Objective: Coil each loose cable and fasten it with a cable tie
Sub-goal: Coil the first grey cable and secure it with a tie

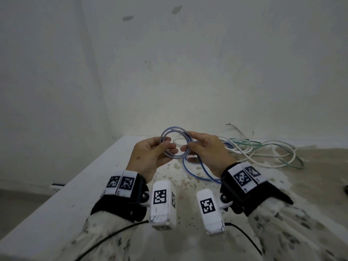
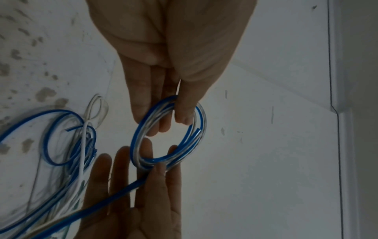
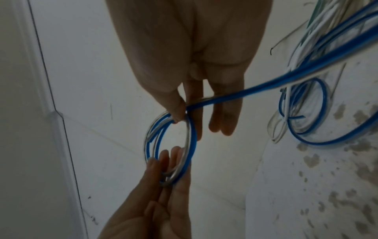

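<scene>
A small coil [image 1: 175, 128] of clear cable with a blue stripe is held upright above the table between both hands. My left hand [image 1: 170, 146] pinches its left side between thumb and fingers, which shows plainly in the left wrist view, coil [image 2: 136, 139] and left hand [image 2: 174, 118]. My right hand [image 1: 188, 143] pinches the opposite side, thumb against fingers, seen in the right wrist view as right hand [image 3: 187, 122] on the coil [image 3: 192, 139]. The cable's loose tail [image 3: 266, 85] runs from the right hand's pinch back to the table.
A tangle of white, green and blue cables [image 1: 263, 149] lies on the stained white table [image 1: 79, 185] to the right. A thin white loop [image 2: 96, 110] and a small pinkish object [image 1: 192, 158] lie beneath the coil. The table's left edge drops off; a wall stands behind.
</scene>
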